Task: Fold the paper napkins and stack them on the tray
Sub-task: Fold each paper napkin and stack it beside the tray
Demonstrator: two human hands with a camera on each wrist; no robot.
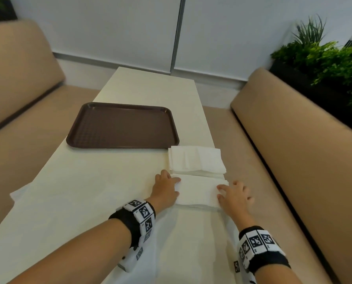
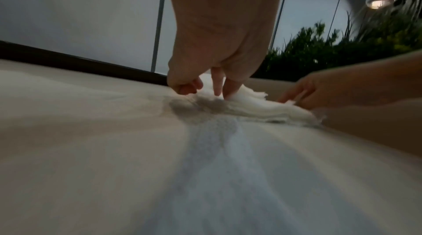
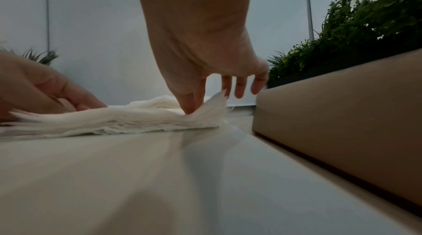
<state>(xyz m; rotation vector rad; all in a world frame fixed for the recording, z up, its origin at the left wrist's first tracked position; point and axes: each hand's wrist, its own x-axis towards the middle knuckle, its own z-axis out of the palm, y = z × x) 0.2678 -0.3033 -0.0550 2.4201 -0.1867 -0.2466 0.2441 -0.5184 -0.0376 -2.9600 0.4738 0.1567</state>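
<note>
An empty brown tray (image 1: 121,126) lies on the cream table (image 1: 89,201). Right of it and nearer to me are two stacks of white paper napkins, a far stack (image 1: 197,160) and a near stack (image 1: 197,191). My left hand (image 1: 176,186) presses straight fingers (image 2: 219,90) onto the near stack's left edge, with the thumb beside the stack. At that stack's right edge, my right hand (image 1: 220,191) pinches the top napkin's raised corner (image 3: 217,101) between thumb and forefinger; its other fingers are spread above.
Beige padded benches (image 1: 294,150) run along both sides of the table, the right one close to the napkins. Green plants (image 1: 324,64) stand behind the right bench. A white sheet (image 1: 17,194) pokes out at the table's left edge.
</note>
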